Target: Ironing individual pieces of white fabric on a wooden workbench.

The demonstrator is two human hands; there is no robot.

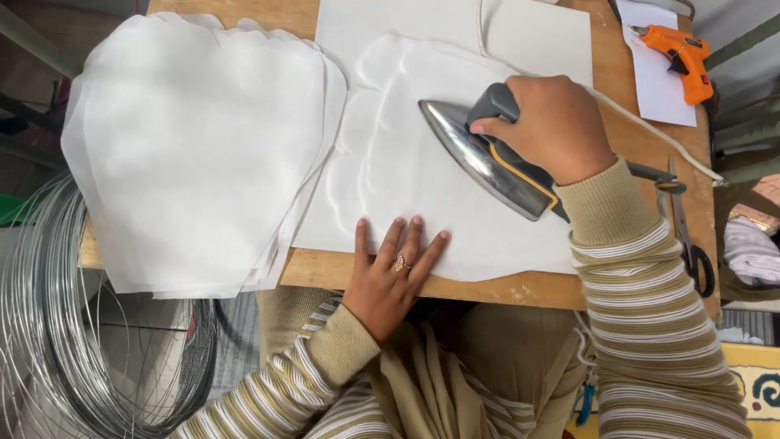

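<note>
This looks like a small craft workshop, probably inside a home. The plain wooden worktop (504,289) carries a stack of cut white fabric pieces (195,146), an orange plastic glue gun (681,57) and a pair of dark-handled metal scissors (686,232). A large coil of thin silver metal wire (57,325) lies beside it. A patterned rug (756,390) covers the floor.
</note>
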